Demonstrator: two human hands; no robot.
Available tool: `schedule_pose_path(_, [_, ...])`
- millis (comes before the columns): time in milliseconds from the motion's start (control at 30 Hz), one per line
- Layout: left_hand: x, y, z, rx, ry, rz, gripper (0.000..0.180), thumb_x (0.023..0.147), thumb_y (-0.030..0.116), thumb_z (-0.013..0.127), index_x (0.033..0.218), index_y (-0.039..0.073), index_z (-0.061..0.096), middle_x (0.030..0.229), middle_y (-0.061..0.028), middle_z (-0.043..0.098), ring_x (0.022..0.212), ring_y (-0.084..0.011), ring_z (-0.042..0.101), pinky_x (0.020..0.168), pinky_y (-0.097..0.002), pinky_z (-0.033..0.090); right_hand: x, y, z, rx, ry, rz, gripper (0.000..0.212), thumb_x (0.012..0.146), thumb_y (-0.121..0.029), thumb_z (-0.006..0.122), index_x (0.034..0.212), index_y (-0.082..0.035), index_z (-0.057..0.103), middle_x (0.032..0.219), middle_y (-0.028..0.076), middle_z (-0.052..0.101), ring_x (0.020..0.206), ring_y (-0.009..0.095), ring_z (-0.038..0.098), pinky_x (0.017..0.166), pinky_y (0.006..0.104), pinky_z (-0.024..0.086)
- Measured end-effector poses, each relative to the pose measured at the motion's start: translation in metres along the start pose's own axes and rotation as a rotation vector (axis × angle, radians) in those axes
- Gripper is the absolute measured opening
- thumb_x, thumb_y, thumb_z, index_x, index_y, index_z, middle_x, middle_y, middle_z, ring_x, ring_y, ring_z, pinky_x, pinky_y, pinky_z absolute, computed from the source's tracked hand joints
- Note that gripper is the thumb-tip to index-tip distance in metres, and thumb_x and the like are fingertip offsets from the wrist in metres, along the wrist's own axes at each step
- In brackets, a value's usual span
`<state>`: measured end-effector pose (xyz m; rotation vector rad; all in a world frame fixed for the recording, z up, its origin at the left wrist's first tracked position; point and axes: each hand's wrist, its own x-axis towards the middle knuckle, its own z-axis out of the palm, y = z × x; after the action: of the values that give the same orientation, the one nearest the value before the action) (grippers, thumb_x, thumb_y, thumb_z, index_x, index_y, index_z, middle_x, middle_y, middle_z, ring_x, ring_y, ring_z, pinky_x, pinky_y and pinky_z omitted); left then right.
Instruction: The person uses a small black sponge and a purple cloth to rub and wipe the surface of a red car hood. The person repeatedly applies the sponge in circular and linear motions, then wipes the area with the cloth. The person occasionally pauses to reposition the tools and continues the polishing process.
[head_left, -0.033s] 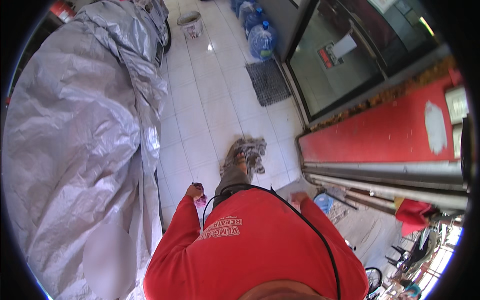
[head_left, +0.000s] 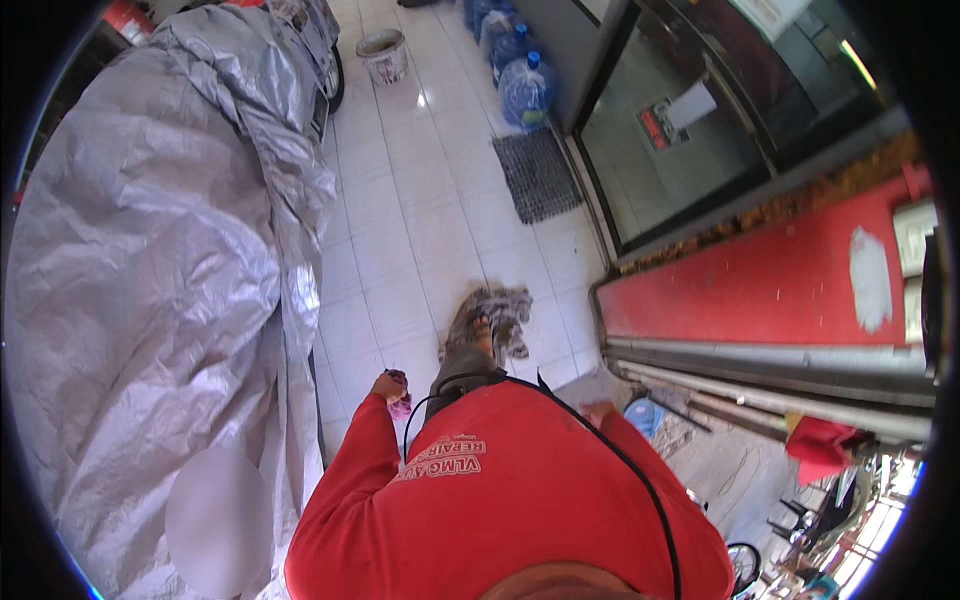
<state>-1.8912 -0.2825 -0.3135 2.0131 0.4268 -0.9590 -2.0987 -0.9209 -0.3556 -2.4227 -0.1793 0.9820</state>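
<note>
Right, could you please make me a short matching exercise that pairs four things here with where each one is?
Things:
1. Pink cloth
2. Grey rag
3. Bucket
4. Dark mat

Places:
A. On the tiles, beside the glass door
B. At the person's foot
C. On the tiles, just right of the far end of the silver cover
D. In the left hand

Pairs: 1-D, 2-B, 3-C, 4-A
</note>
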Motion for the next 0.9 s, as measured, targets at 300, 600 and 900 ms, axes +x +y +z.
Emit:
schedule_pose_path(300, [0.129, 0.197, -0.059, -0.038, 0.060, 0.030, 0.045, 0.079, 0.007, 0.064, 0.123, -0.001, 0.071, 0.085, 0.0011, 0.072, 0.073, -0.0093, 0.063, 0.066, -0.0285, 0.053, 0.059, -0.001, -0.152, 1.017, 0.005, 0.741, 0.028, 0.100, -0.034, 0.068, 0.102, -0.007, 0.075, 0.078, 0.014, 0.073, 0.068, 0.029, 0.072, 0.056, 0.0441, 0.057])
schedule_pose_path(600, [0.202, 0.303, -0.017, 0.249, 0.190, 0.092, 0.030, 0.083, 0.028, 0.061, 0.096, 0.010, 0.081, 0.106, -0.0155, 0.080, 0.104, -0.0363, 0.075, 0.093, -0.0481, 0.060, 0.310, 0.129, -0.459, 0.829, -0.073, 0.570, 0.029, 0.102, -0.030, 0.063, 0.109, -0.006, 0.078, 0.075, 0.015, 0.072, 0.072, 0.030, 0.076, 0.058, 0.0451, 0.059])
schedule_pose_path(900, [0.242, 0.340, 0.046, 0.131, 0.092, -0.207, 0.041, 0.082, 0.035, 0.071, 0.109, 0.007, 0.081, 0.110, -0.0224, 0.079, 0.106, -0.0378, 0.077, 0.090, -0.0461, 0.060, 0.571, -0.009, -0.832, 0.839, 0.337, 0.223, 0.014, 0.100, -0.020, 0.069, 0.102, -0.008, 0.076, 0.084, 0.001, 0.071, 0.065, 0.013, 0.066, 0.052, 0.0304, 0.050])
